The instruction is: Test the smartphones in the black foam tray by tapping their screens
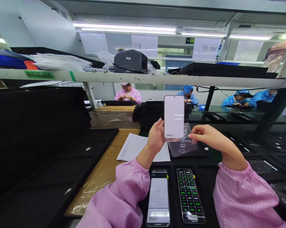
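Note:
My left hand [156, 136] grips the lower edge of a phone [174, 115] held upright, its screen lit pale pink-white. My right hand [206, 134] pinches a clear plastic bag [182, 145] that hangs below and behind the phone. Both arms wear pink sleeves. Below the hands, two more phones lie in a black tray [173, 196]: one with a white screen [158, 198], one showing a grid of green cells [190, 194].
A printed sheet [133, 147] lies on a taped cardboard box [105, 171]. Stacked black trays [38, 136] fill the left. A shelf bar [133, 77] carries a black printer [130, 61] and papers. People in pink and blue coats sit beyond.

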A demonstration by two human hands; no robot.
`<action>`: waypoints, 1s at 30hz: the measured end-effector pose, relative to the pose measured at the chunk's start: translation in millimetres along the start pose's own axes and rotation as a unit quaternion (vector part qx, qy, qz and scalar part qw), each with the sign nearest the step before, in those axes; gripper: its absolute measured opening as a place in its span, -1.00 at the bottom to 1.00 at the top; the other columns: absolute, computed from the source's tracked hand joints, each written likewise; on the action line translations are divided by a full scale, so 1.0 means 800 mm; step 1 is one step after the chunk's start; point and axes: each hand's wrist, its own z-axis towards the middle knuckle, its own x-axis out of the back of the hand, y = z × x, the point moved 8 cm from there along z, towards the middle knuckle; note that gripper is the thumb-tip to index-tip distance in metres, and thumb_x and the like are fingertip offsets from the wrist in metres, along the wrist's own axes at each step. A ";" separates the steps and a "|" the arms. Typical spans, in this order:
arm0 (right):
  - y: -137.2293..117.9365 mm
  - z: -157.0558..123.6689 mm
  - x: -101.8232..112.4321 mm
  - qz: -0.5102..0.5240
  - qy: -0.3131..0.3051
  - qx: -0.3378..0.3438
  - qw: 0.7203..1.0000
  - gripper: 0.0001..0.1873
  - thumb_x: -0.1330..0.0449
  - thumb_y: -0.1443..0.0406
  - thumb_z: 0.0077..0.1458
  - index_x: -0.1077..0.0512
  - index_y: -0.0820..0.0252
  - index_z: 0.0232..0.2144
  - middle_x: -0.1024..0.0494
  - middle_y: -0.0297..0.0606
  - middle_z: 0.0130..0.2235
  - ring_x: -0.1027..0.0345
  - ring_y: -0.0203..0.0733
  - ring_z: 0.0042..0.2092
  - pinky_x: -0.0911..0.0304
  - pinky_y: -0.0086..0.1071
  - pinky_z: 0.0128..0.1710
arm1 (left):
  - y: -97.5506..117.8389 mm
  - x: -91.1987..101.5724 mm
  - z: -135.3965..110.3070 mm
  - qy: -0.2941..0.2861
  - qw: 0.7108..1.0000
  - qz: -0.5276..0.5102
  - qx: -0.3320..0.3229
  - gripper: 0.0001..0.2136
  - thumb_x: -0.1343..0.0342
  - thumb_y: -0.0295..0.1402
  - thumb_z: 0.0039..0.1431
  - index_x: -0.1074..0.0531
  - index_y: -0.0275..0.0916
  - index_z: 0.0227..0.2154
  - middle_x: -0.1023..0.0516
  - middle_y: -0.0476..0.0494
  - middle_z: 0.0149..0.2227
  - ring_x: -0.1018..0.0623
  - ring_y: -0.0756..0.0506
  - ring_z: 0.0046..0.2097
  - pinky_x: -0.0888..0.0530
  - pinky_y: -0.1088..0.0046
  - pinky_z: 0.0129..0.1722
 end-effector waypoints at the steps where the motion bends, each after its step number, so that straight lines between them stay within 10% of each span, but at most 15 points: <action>1: 0.003 0.000 -0.006 0.023 -0.032 -0.010 0.999 -0.61 -0.37 -0.02 0.01 -0.47 0.16 -0.49 -0.60 -0.24 -0.49 -0.49 -0.14 -0.41 -0.32 -0.31 -0.36 | -0.001 0.008 0.005 0.013 1.000 -0.003 0.000 -0.56 0.19 -0.22 0.41 -0.39 -0.34 0.14 -0.67 -0.25 -0.20 -0.67 -0.27 -0.21 -0.60 0.05 -0.14; 17: 0.135 -0.006 -0.076 0.256 -0.084 -0.106 0.957 -0.43 -0.48 -0.10 -0.21 -0.37 0.21 -0.54 -0.60 -0.22 -0.42 -0.47 -0.21 -0.35 -0.28 -0.34 -0.31 | -0.067 0.051 0.037 0.034 0.998 -0.020 0.056 -0.59 0.13 -0.25 0.39 -0.44 -0.36 0.11 -0.67 -0.29 -0.26 -0.67 -0.26 -0.28 -0.62 0.13 -0.21; 30: 0.162 0.000 -0.089 0.370 -0.067 -0.085 0.923 -0.40 -0.39 -0.20 -0.09 -0.51 0.22 -0.36 -0.59 -0.19 -0.35 -0.50 -0.15 -0.26 -0.33 -0.32 -0.25 | -0.074 0.057 0.038 0.037 0.996 -0.002 0.084 -0.60 0.13 -0.25 0.39 -0.41 -0.37 0.11 -0.66 -0.30 -0.24 -0.67 -0.22 -0.30 -0.64 0.17 -0.31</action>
